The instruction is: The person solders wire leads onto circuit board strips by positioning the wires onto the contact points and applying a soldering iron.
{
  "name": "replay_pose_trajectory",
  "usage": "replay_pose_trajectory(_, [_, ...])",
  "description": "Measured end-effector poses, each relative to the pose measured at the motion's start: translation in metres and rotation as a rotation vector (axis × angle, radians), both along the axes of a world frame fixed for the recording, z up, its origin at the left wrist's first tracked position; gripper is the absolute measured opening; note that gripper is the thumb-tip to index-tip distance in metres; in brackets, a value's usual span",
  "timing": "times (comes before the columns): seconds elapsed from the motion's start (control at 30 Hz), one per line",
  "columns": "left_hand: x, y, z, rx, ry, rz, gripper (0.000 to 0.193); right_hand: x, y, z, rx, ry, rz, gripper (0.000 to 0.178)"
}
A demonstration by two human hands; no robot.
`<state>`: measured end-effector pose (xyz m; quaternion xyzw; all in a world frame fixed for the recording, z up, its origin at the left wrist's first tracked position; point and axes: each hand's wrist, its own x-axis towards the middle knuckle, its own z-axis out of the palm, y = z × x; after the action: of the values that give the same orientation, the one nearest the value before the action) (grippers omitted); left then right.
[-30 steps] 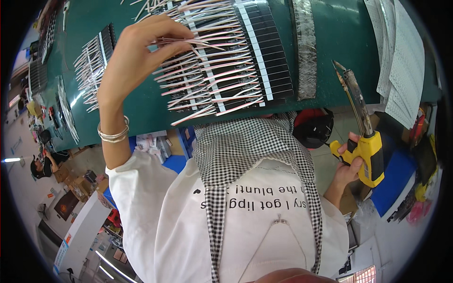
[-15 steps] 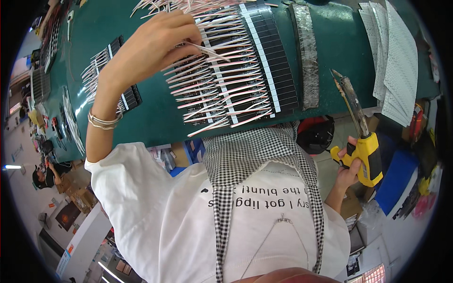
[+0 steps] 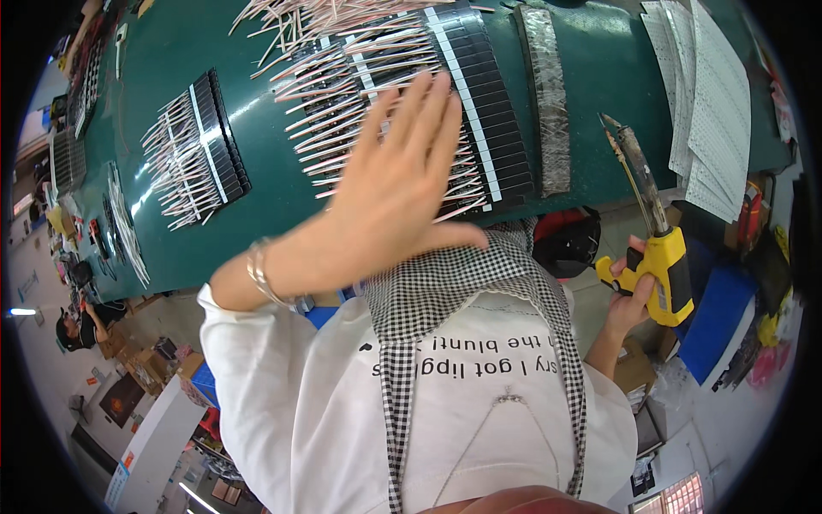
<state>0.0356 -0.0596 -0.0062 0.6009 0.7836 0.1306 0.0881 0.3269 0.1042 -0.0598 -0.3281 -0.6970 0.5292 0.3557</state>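
My left hand (image 3: 385, 193), a bracelet at its wrist, is stretched flat over a panel of black circuit strips (image 3: 490, 103) on the green table. Its fingers are extended, with the thumb apart, and nothing shows in it; whether the palm touches the strips I cannot tell. Thin pale pink and white wires (image 3: 324, 128) lie in rows across the panel, partly hidden under the hand. Off the table's near edge at the right, my right hand (image 3: 632, 300) is closed round a yellow and black soldering gun (image 3: 670, 278). Its metal tip points up and away, clear of the panel.
Loose wires (image 3: 295, 21) are heaped at the panel's far end. A smaller wired panel (image 3: 201, 146) lies to the left. Right of the main panel are a long wrapped bar (image 3: 552, 111) and white perforated sheets (image 3: 715, 120). A blue box (image 3: 719, 330) stands below the table.
My left hand has let go of the wires it pinched, moved right and nearer to me, and spread out over the rows. The soldering gun stays in nearly the same place.
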Motion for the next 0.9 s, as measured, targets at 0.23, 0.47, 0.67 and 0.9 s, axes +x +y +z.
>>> replay_pose_trajectory(0.23, [0.041, -0.026, 0.006, -0.077, 0.154, -0.048, 0.062, 0.003, 0.006, -0.004, 0.005, 0.029, -0.028, 0.046])
replay_pose_trajectory(0.47, [0.004, -0.079, 0.086, 0.174, 0.242, 0.064, 0.030, -0.002, 0.007, -0.010, -0.006, 0.034, -0.014, 0.046])
replay_pose_trajectory(0.67, [-0.049, -0.163, 0.093, 0.397, 0.517, 0.525, 0.033, -0.003, 0.009, -0.009, -0.032, 0.006, -0.034, 0.046])
replay_pose_trajectory(0.9, [-0.095, -0.201, -0.009, 0.131, 0.718, 0.649, 0.044, -0.011, 0.009, -0.006, -0.018, -0.001, -0.019, 0.046])
